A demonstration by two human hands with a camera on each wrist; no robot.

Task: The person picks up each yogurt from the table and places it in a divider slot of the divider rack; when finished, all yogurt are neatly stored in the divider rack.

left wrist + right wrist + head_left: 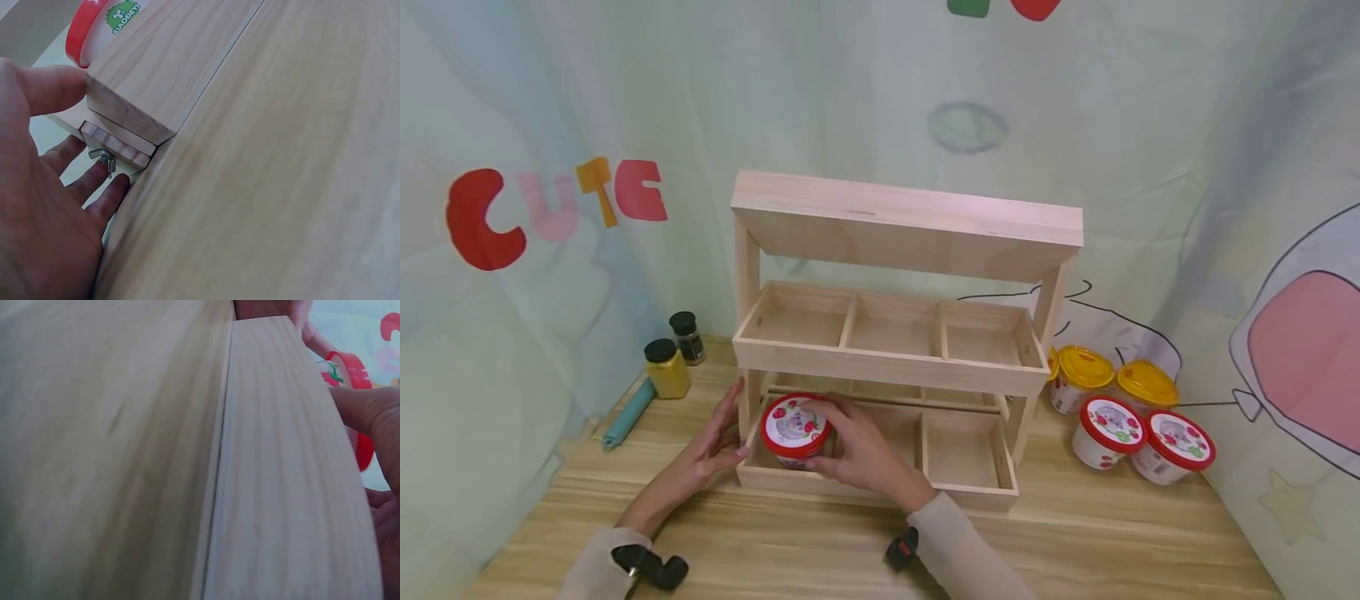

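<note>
Gripping the small white tub with a red strawberry-print lid (794, 431), our right hand (859, 454) curls round its side as it sits in the left compartment of the bottom tray of the pale wooden two-tier rack (895, 367), low in the centre of the frame. Our left hand (709, 446) lies with straight fingers against the rack's left post. Right of the rack stand four more tubs (1123, 421), two red-lidded, two yellow-lidded; at left are two black-capped spice jars (673, 357).
</note>
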